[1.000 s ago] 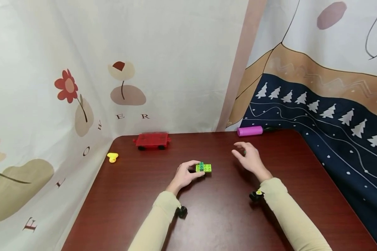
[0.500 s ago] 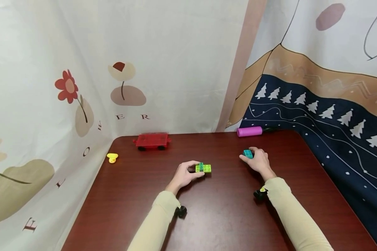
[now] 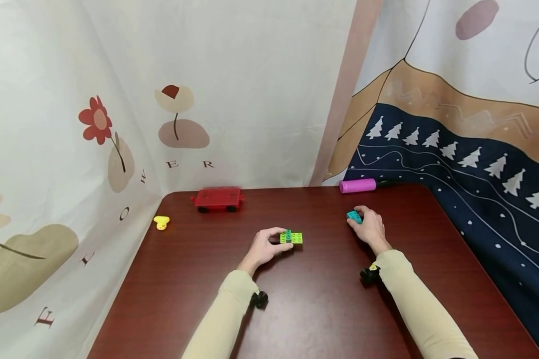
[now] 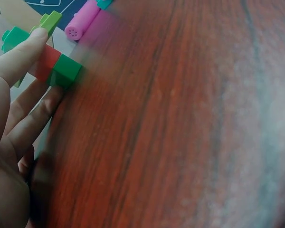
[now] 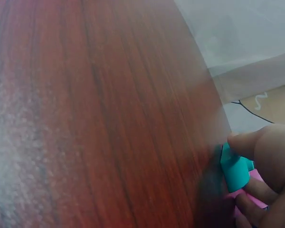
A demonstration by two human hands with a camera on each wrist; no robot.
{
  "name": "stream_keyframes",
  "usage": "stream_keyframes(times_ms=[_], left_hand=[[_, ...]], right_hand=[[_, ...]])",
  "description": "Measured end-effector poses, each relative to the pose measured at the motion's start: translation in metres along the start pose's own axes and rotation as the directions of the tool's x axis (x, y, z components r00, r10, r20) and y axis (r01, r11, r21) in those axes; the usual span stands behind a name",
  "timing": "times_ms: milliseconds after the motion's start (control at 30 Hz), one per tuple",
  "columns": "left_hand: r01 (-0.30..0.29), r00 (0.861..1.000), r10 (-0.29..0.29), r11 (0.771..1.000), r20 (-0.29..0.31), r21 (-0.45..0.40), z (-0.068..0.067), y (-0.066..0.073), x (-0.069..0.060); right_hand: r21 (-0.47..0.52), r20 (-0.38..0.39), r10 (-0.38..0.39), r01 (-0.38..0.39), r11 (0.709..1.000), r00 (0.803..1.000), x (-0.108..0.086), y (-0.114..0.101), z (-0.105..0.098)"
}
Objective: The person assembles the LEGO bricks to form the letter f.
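Note:
My left hand (image 3: 262,247) grips a small stack of toy building blocks (image 3: 297,238) between thumb and fingers, near the middle of the table. Lime green with a darker green piece shows on top; the left wrist view reveals a red block (image 4: 44,65) lower down and a green block (image 4: 67,70) at the base. Farther right, my right hand (image 3: 371,228) pinches a teal building block (image 3: 354,216) whose studs face up in the head view. The right wrist view shows the thumb and fingers around the teal block (image 5: 235,172), its far side partly hidden.
A red toy wagon (image 3: 217,199) stands at the table's back left, with a yellow piece (image 3: 161,222) near the left edge. Behind my right hand lies a purple cylinder (image 3: 357,186) with a black end. Printed curtains border the brown table (image 3: 314,309).
My right hand has moved right and closed on the teal block, which has turned slightly in its grasp. The left hand and its stack have stayed in place.

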State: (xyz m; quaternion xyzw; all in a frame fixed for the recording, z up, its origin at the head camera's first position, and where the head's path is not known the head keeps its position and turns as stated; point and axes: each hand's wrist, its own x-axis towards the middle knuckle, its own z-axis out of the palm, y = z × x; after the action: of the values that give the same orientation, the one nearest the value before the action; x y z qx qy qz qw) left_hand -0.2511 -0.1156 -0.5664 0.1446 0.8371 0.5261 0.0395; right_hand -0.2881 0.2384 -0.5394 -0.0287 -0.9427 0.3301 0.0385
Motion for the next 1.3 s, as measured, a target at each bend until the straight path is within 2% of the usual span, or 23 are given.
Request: stream_keyframes(times_ms=[267, 533, 700, 900, 1233, 1300], left_hand=[[0.008, 1.000, -0.008, 1.000, 0.006, -0.027, 0.000, 0.000, 0.001], [0.001, 1.000, -0.001, 1.000, 0.005, -0.028, 0.000, 0.002, 0.000], [-0.005, 1.000, 0.005, 1.000, 0.009, -0.025, -0.001, 0.003, 0.000], [0.003, 1.000, -0.003, 1.000, 0.014, -0.024, 0.001, 0.000, 0.000], [-0.012, 1.000, 0.013, 1.000, 0.013, -0.027, 0.000, 0.001, 0.000], [-0.015, 1.000, 0.015, 1.000, 0.010, -0.026, 0.000, 0.002, 0.000]], right_hand=[[0.138, -0.004, -0.082, 0.082, 0.987, 0.997, -0.001, -0.001, 0.004], [0.244, 0.047, -0.199, 0.182, 0.953, 0.979, -0.002, -0.020, 0.006], [0.268, 0.100, -0.242, 0.208, 0.941, 0.965, -0.003, -0.032, 0.011], [0.357, 0.152, -0.265, 0.197, 0.913, 0.952, -0.008, -0.047, 0.018], [0.432, 0.184, -0.380, 0.273, 0.860, 0.907, -0.014, -0.079, 0.029], [0.447, 0.187, -0.412, 0.297, 0.844, 0.892, -0.016, -0.085, 0.032]])
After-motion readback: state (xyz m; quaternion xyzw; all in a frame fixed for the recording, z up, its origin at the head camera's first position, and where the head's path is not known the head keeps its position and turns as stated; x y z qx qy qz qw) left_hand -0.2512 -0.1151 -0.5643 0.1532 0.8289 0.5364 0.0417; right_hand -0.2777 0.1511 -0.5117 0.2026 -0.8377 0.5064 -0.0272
